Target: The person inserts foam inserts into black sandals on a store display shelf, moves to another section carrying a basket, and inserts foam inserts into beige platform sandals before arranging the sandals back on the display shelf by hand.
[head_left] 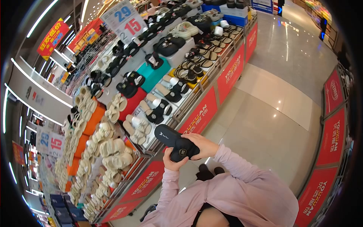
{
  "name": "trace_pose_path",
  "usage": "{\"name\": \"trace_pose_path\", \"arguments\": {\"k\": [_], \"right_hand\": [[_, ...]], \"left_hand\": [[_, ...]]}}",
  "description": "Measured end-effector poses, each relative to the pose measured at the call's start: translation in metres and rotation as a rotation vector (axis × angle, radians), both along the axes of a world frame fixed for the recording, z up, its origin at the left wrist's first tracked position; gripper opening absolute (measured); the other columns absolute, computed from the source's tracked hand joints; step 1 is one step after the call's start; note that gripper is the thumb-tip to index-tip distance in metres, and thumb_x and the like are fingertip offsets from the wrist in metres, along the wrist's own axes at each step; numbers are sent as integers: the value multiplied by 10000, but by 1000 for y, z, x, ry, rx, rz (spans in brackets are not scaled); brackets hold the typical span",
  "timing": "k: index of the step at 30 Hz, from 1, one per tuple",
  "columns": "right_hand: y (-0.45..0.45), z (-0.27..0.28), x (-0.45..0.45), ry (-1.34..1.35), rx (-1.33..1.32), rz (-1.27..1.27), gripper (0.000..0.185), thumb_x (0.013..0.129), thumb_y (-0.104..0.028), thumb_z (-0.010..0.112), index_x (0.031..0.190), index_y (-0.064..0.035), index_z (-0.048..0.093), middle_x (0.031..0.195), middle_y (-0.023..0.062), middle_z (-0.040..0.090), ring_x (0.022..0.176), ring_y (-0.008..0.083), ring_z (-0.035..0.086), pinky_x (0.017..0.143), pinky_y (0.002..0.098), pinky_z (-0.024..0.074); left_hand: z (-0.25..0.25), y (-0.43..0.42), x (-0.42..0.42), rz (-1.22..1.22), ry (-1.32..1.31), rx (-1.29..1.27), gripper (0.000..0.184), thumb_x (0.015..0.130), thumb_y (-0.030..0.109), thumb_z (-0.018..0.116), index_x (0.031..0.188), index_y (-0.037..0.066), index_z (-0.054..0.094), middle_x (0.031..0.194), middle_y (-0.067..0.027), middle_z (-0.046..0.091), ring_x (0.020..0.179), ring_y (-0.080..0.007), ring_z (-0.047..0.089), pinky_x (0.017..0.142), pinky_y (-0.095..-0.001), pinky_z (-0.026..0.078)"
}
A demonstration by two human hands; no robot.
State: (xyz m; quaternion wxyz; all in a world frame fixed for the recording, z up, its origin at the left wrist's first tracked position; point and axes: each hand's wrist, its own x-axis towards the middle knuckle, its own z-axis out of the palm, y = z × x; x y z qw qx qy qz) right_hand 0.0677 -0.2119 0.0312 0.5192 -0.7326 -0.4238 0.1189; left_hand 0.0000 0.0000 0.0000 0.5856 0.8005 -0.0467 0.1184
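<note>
In front of my body I hold a pair of black slide sandals (181, 144), pressed together. One shows a flat footbed with small white lettering, pointing up and left. A round emblem sits on the dark strap nearest me. My left hand (173, 162) is closed around the lower left side, by the emblem. On the right, my right hand (203, 145) grips the upper edge, with its fingers partly hidden behind the sandals. Just beyond them on the display are black-strapped sandals (154, 115) and a pale pair with bows (138, 128).
A long shoe stand (200, 99) with a metal rail and red panels runs diagonally past my hands. Cream sandals (113, 153) fill its left side. Price signs (124, 20) rise above it. The tiled aisle (264, 117) lies right, bordered by another red-panelled stand (332, 138).
</note>
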Motion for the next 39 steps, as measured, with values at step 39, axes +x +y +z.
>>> {"name": "trace_pose_path", "arguments": {"k": [39], "right_hand": [[-7,59,535,30,23,362,773,700,-144,735,1321,25,306,1312,198,417,1237,292,418,1036,354,329]], "left_hand": [[94,-6,407,426,-150,570,571,443,231,861,799,23,466,890,-107,503,826,-251,513,736,-334,423]]}}
